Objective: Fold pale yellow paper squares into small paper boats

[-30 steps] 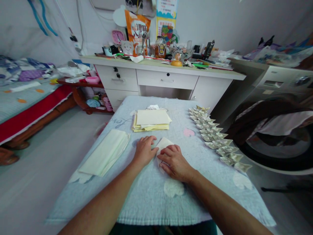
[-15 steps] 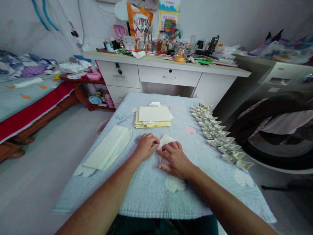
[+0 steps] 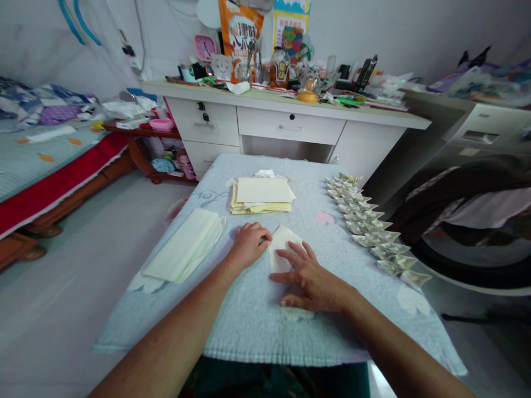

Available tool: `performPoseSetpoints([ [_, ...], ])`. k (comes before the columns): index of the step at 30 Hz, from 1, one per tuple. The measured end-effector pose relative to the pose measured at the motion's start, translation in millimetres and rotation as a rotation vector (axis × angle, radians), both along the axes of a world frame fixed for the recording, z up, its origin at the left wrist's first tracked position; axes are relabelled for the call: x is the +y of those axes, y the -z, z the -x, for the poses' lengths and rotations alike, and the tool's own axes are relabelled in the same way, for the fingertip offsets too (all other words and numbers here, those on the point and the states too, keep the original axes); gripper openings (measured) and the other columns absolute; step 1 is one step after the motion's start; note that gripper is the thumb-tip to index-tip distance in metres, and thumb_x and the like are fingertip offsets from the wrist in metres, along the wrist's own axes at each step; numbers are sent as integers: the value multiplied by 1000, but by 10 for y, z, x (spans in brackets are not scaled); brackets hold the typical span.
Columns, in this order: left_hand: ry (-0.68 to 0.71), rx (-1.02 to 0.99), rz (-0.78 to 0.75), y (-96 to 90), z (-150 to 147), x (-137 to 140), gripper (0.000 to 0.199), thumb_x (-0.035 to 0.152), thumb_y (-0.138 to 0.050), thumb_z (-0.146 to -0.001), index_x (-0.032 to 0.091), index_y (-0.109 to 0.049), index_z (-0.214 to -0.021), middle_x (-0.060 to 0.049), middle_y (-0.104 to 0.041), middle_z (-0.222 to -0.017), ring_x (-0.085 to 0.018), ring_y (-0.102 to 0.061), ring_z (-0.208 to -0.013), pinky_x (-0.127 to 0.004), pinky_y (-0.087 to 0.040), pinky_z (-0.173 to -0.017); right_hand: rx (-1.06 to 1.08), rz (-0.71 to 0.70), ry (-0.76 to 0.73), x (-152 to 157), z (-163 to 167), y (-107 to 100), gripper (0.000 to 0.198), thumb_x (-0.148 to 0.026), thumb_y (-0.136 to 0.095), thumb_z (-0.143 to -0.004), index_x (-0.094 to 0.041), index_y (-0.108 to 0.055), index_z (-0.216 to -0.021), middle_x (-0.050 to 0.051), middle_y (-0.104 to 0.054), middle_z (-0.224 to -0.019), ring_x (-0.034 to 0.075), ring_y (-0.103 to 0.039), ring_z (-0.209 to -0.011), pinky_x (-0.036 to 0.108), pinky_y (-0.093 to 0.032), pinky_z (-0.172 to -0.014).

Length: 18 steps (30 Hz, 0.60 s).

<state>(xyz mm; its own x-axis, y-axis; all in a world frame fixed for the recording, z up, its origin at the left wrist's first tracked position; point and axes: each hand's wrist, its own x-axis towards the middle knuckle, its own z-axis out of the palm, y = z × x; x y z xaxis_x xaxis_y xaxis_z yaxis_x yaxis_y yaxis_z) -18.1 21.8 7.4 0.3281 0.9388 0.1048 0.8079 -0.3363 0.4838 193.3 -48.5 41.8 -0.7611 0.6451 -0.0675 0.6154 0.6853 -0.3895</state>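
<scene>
A small piece of folded off-white paper (image 3: 280,243) lies on the cloth-covered table between my hands. My left hand (image 3: 250,243) is closed at its left edge, thumb and fingers pinched on the paper there. My right hand (image 3: 307,276) has its fingers spread, with the fingertips resting over the paper's right and lower part. Beyond my hands sits a stack of cream and yellow paper (image 3: 264,190). To the left of my left forearm lies a pile of long pale paper sheets (image 3: 182,246).
Folded paper pieces with pointed ends (image 3: 365,225) run in a double row along the table's right side. A white desk (image 3: 290,124) crowded with jars and bags stands behind the table. A washing machine (image 3: 477,132) is at right, a bed (image 3: 53,160) at left.
My right hand has slid right and toward me, its fingers spreading, so more of the paper shows. My left hand stays at the paper's left edge. The camera view has shifted slightly.
</scene>
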Motion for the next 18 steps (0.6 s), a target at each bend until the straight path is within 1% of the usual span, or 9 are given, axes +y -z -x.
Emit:
performPoseSetpoints([
  [4, -6, -5, -19, 10, -6, -5, 14, 21, -58, -79, 26, -70, -86, -2, -64, -94, -23, -53, -97, -36, -35, -84, 0, 31, 1, -20, -17, -44, 52, -62, -54, -82, -37, -58, -127, 7, -25, -154, 42, -13, -141, 69, -4, -106],
  [7, -19, 5, -32, 12, -16, -21, 13, 22, -61, -76, 26, -69, -85, -2, -63, -94, -23, -53, -97, -37, -35, -84, 24, 42, -29, -7, -42, -128, 44, -57, -61, -81, -37, -64, -119, 6, -29, -153, 41, -14, -141, 70, -6, -105],
  [9, -21, 13, -36, 9, -22, -35, 12, 26, -64, -74, 26, -68, -86, -2, -62, -95, -24, -52, -98, -37, -35, -84, 57, 37, -60, 33, -58, -206, 34, -51, -64, -81, -35, -69, -110, 4, -35, -150, 39, -20, -140, 68, -11, -106],
  [11, -17, 17, -41, 5, -23, -48, 14, 30, -67, -73, 26, -66, -87, -1, -62, -95, -24, -52, -98, -36, -34, -84, 111, 25, -60, 116, -61, -266, 26, -41, -64, -83, -31, -69, -107, 3, -43, -145, 33, -32, -136, 58, -20, -108],
  [13, -11, 11, -46, 3, -21, -57, 20, 32, -70, -72, 26, -65, -90, -1, -62, -96, -24, -52, -98, -35, -34, -82, 185, -13, 36, 245, -43, -270, 27, -29, -60, -86, -23, -66, -112, 8, -56, -131, 25, -46, -125, 46, -32, -105],
  [14, -8, 3, -51, 2, -19, -59, 24, 31, -71, -71, 26, -63, -93, -1, -62, -96, -23, -52, -97, -35, -34, -82, 202, -49, 129, 322, -26, -244, 31, -25, -59, -86, -18, -63, -116, 10, -60, -125, 23, -50, -118, 42, -36, -102],
  [16, -3, -21, -66, 5, -14, -58, 33, 31, -73, -69, 26, -60, -99, 0, -63, -98, -23, -52, -97, -35, -34, -81, 189, -139, 360, 483, 19, -145, 40, -21, -58, -85, -13, -56, -124, 14, -61, -123, 26, -51, -115, 42, -38, -98],
  [17, -2, -31, -72, 8, -12, -56, 36, 30, -74, -68, 25, -59, -100, 0, -63, -98, -23, -52, -97, -35, -34, -81, 178, -163, 462, 559, 46, -79, 42, -22, -58, -85, -11, -54, -126, 15, -60, -123, 27, -51, -113, 43, -38, -97],
  [18, -2, -39, -77, 11, -9, -54, 37, 30, -75, -68, 25, -59, -101, 0, -63, -99, -23, -52, -97, -35, -35, -82, 169, -155, 521, 625, 74, -10, 42, -23, -56, -86, -10, -53, -126, 16, -61, -121, 27, -53, -110, 42, -39, -95],
])
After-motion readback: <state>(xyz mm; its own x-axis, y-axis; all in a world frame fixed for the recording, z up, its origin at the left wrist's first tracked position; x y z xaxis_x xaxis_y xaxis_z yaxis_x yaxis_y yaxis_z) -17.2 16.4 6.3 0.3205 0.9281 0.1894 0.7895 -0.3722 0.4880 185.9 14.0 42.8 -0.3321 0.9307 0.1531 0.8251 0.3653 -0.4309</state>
